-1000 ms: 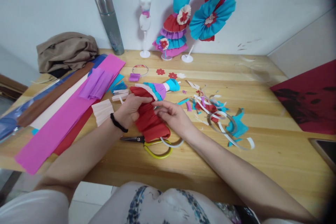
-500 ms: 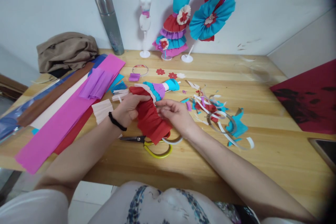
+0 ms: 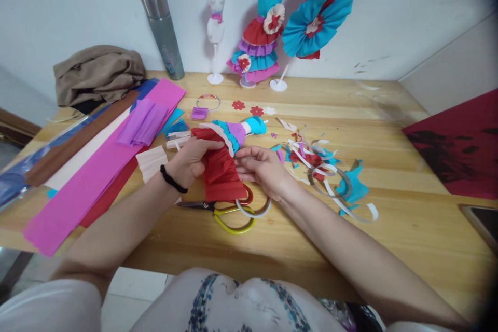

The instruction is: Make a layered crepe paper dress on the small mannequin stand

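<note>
A small dress form (image 3: 251,125) lies on its side, dressed in blue, purple and white crepe paper tiers. My left hand (image 3: 190,162) is closed on a gathered strip of red crepe paper (image 3: 221,176) at the form's skirt, thumb pressed on top just below the white tier. At the strip's right edge, my right hand (image 3: 262,166) pinches near the blue and white ruffles; its lower fingers are partly behind the paper. Below the strip lie scissors (image 3: 229,218) with yellow and red handles, and a roll of tape (image 3: 259,212).
Paper and tape scraps (image 3: 322,166) lie to the right. Coloured crepe sheets (image 3: 105,166) and a brown cloth (image 3: 99,75) fill the left. Along the wall stand a thermos (image 3: 161,31), a bare dress form (image 3: 216,15) and two dressed ones (image 3: 260,36). Paper flowers (image 3: 257,111) lie mid-table.
The red paper's lower end has swung up and flattened, showing more of the scissors and tape roll. My right hand has shifted slightly; my left hand keeps its place.
</note>
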Available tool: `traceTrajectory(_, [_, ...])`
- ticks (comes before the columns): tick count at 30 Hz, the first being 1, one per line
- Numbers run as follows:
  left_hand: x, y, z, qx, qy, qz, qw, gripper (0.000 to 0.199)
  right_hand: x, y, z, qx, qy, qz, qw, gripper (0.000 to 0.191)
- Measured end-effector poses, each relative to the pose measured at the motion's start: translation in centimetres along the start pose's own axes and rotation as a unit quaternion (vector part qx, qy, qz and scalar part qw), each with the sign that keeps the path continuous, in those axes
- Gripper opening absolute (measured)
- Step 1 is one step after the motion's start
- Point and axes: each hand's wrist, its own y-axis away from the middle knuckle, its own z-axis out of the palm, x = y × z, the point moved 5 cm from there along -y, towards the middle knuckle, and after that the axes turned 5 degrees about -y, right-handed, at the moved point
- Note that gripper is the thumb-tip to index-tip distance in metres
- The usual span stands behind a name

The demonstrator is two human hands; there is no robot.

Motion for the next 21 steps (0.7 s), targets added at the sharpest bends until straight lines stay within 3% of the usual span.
traceTrajectory(14, [0.9, 0.9, 0.4, -0.019, -0.025, 0.002, 0.999, 0.018, 0.4, -0.6, -0.3, 0.019, -0.085, 0.034, 0.996, 0.024])
traceTrajectory(21, [1.0, 1.2, 0.8, -0.045, 0.019, -0.023, 0.999, 0.028, 0.2, -1.1, -0.9, 0.043, -0.150, 0.004, 0.988, 0.032])
